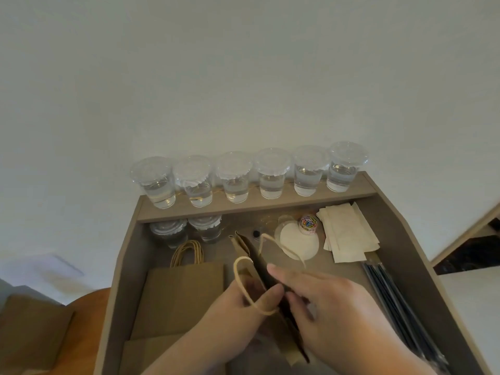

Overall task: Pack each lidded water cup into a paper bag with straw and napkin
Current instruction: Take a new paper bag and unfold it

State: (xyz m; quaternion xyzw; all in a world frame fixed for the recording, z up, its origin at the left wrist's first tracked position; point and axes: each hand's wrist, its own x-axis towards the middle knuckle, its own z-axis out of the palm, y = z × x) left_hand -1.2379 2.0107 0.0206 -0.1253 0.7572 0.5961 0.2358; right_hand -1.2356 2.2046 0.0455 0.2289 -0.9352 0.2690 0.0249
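Observation:
A brown paper bag (250,255) with twine handles is held edge-on in the middle of the desk. My left hand (238,307) grips its left side with one handle looped over the fingers. My right hand (324,301) pinches its right side, and the bag's mouth is parted a little. Several lidded cups of water (272,177) stand in a row on the raised back shelf. Two more lidded cups (186,231) sit below the shelf at the left. White napkins (349,234) lie at the back right. Black straws (395,296) lie along the right edge.
A stack of flat paper bags (181,293) lies at the left of the desk (400,239). A small jar of coloured paper clips (308,224) and round white paper discs (297,240) sit behind the bag. A white wall rises behind the shelf. An orange rounded surface (89,301) shows at the lower left.

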